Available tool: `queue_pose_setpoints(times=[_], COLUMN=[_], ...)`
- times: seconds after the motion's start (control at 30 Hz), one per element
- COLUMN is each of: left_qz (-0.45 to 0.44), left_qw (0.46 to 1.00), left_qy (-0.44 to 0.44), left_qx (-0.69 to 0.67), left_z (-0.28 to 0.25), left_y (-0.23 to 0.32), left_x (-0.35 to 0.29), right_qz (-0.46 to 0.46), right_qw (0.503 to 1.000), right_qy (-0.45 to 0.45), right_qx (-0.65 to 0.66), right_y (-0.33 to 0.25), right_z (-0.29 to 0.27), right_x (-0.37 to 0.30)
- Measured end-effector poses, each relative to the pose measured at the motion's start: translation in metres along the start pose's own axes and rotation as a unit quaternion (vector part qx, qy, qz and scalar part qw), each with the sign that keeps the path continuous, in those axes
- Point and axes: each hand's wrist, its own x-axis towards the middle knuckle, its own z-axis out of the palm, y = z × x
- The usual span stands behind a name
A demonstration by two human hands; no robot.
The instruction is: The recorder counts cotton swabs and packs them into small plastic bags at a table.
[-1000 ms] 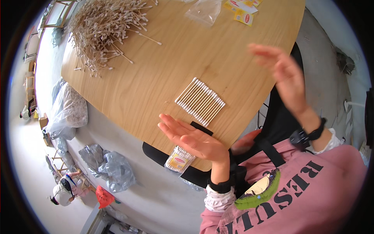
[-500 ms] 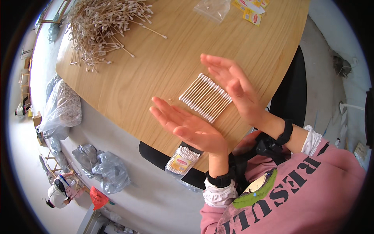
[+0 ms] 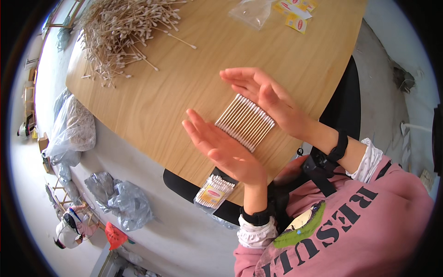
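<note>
Row of cotton swabs [image 3: 244, 122] lies flat on the wooden tabletop [image 3: 184, 87], near its near edge, sticks parallel and touching side by side, white tips lined up along two edges. My left hand [image 3: 221, 147] stands open on edge, palm facing right, just left of the row; my right hand [image 3: 267, 99] is open too, fingers together, palm facing left, at the far-right edge of the row. No grip on anything: both hands flat and spread, holding nothing, the row between them. Judgement: the step in hand is squaring the row. To do it well, keep both palms upright and parallel to the sticks, press inward evenly and lightly so no swab rides up over its neighbour, and keep the tips flush. Too much pressure would likely buckle the row upward. Loose heap of swabs [image 3: 124, 32] sits at the far left of the tabletop, well apart. A clear plastic bag [image 3: 251, 11] and small yellow labels [image 3: 295, 14] lie at the far edge. A filled packet of swabs [image 3: 213, 191] hangs at the near edge, below my left wrist.
</note>
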Motion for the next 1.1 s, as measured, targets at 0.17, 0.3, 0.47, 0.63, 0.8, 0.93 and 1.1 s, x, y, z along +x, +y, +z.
queue_pose_setpoints(times=[0.17,0.3,0.47,0.63,0.8,0.93,1.1], left_qz=[0.091,0.077,0.082,0.095,0.102,0.107,0.108], left_qw=[0.796,0.663,0.667,0.676,0.691,0.694,0.698], left_qy=[-0.201,-0.271,-0.262,-0.263,-0.256,-0.253,-0.251], left_qx=[0.564,0.693,0.693,0.682,0.668,0.666,0.662], left_z=[-0.008,0.002,0.001,-0.002,-0.001,0.002,0.001], left_y=[0.022,0.019,0.016,0.012,0.009,0.009,0.008], left_x=[-0.011,-0.018,-0.018,-0.019,-0.019,-0.019,-0.018], right_qz=[-0.039,-0.044,-0.077,-0.159,-0.190,-0.193,-0.202], right_qw=[0.994,0.986,0.959,0.915,0.892,0.886,0.879], right_qy=[0.021,0.023,-0.009,-0.078,-0.101,-0.094,-0.105], right_qx=[-0.105,-0.160,-0.273,-0.363,-0.398,-0.411,-0.419], right_y=[-0.020,-0.021,-0.020,-0.014,-0.012,-0.012,-0.011], right_z=[-0.038,-0.048,-0.055,-0.055,-0.057,-0.058,-0.058], right_x=[-0.012,-0.021,-0.029,-0.032,-0.028,-0.028,-0.027])
